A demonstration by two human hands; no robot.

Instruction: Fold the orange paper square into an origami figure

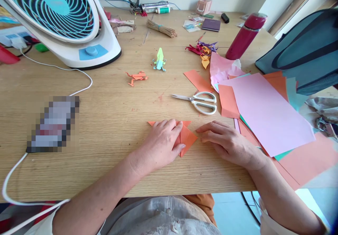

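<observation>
A small piece of orange origami paper (188, 136), folded into pointed flaps, lies on the table in front of me. My left hand (165, 138) covers its left part and holds it down, thumb and forefinger on top; the paper under the palm is hidden. Just right of its tip, my right hand (229, 141) rests with loosely bent fingers slightly apart and nothing in them. White-handled scissors (203, 101) lie partly open beyond my hands. Farther off sit an orange folded paper animal (137, 76) and a yellow-green and blue one (160, 61).
Stacked coloured sheets (271, 112) spread along the right, near a red flask (246, 36) and a blue-grey bag (298, 52). At left stand a fan (100, 48) and a blurred phone (54, 122) with a white cable. More folded figures (204, 50) and a stick bundle (161, 28) lie behind.
</observation>
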